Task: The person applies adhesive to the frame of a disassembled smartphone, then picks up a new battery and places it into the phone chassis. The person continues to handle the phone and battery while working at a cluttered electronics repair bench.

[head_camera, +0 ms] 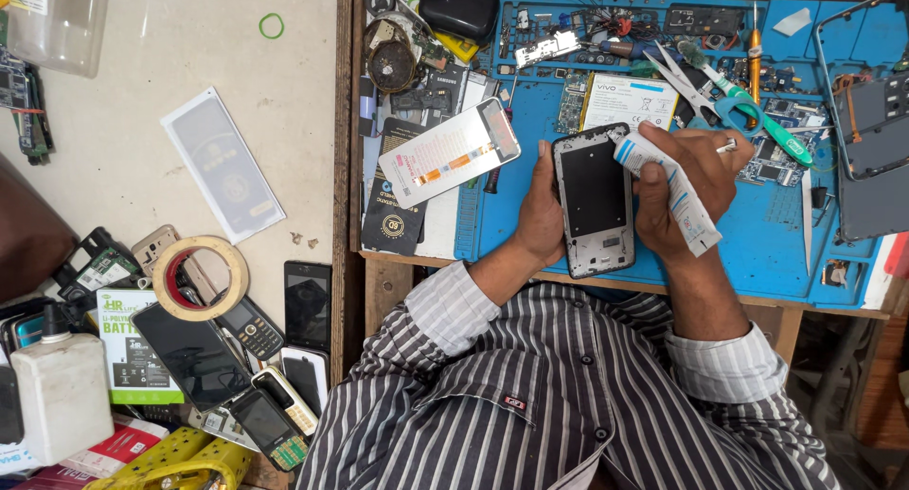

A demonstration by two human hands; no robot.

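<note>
Here the left hand [542, 215] wraps its grip around the left edge of an opened phone frame [594, 198], thumb along the side and fingers hidden behind, holding it face up just above the blue work mat [757, 244] on the bench. The frame looks stripped: a dark empty bay fills its upper part and small boards show near the bottom, so the opening-up seems done while the gluing looks barely begun, since no bead of adhesive can be made out along the rim. To the right of that grip, the right hand [684, 182] is clenched on a white glue tube [668, 189], its nozzle end touching the frame's upper right corner and its tail slanting down past the palm. Beyond the right grip lie scissors [734, 97] and a loose phone battery [630, 100], apart from both hands.
</note>
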